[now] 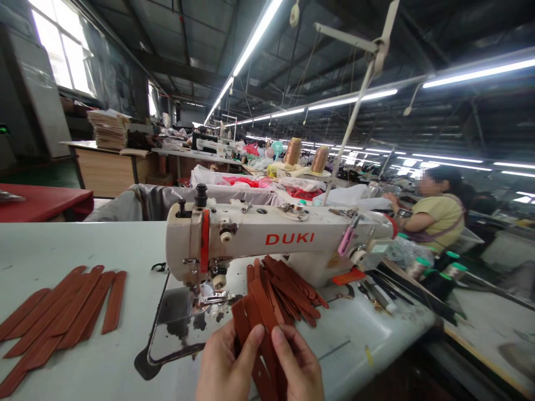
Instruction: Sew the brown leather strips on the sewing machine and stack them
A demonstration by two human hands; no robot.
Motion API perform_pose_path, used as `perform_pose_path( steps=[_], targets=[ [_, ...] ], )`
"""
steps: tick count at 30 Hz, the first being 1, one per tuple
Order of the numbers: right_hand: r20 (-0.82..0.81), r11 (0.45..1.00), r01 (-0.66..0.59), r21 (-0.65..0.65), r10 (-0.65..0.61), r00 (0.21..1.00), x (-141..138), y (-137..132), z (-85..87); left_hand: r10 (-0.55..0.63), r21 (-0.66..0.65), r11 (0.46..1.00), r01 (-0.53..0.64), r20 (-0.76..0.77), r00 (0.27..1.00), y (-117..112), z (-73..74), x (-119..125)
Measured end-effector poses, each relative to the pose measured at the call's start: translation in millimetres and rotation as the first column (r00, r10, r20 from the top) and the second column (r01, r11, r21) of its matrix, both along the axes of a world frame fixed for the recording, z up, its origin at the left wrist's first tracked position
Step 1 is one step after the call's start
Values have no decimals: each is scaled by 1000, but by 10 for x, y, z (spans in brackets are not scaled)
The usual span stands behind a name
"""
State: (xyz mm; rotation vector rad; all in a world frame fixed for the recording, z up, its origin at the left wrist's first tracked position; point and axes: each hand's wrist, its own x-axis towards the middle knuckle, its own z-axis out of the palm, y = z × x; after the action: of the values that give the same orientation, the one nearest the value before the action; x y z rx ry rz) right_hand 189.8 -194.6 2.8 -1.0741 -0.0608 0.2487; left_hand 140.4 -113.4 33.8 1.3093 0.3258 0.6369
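Note:
Between my two hands are several reddish-brown leather straps (261, 303), fanned out in front of the sewing machine. My left hand (228, 359) is closed on their left side, thumb on top. On the right side my right hand (295, 362) pinches the straps between thumb and fingers. A pile of similar straps (292, 287) lies under the machine's arm, just beyond my hands. Left of the needle area, another group of straps (62, 312) is spread on the table. The white sewing machine (251, 236) stands over its metal needle plate (175, 306).
Pink-handled snips (346, 240) hang on the machine's right end. Small tools (376, 295) and thread spools (453, 271) lie on the right. A person in a yellow top (438, 217) sits at the right. A thread stand pole (351, 128) rises behind the machine. A red-covered table (45, 201) stands left.

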Motion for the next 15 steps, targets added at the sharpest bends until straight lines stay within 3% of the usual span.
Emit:
perform_pose_path(
  steps=[5,9,15],
  targets=[
    [-65,993,-25,111,33,997,-126,14,26,58,55,997,-58,-8,998,-99,57,-106],
    [-103,971,-116,207,140,985,-224,-32,205,79,37,996,-79,9,997,-128,161,-202],
    [-185,905,-384,181,415,891,-234,-264,552,-137,-149,980,132,-26,990,-26,449,-354]
  ],
)
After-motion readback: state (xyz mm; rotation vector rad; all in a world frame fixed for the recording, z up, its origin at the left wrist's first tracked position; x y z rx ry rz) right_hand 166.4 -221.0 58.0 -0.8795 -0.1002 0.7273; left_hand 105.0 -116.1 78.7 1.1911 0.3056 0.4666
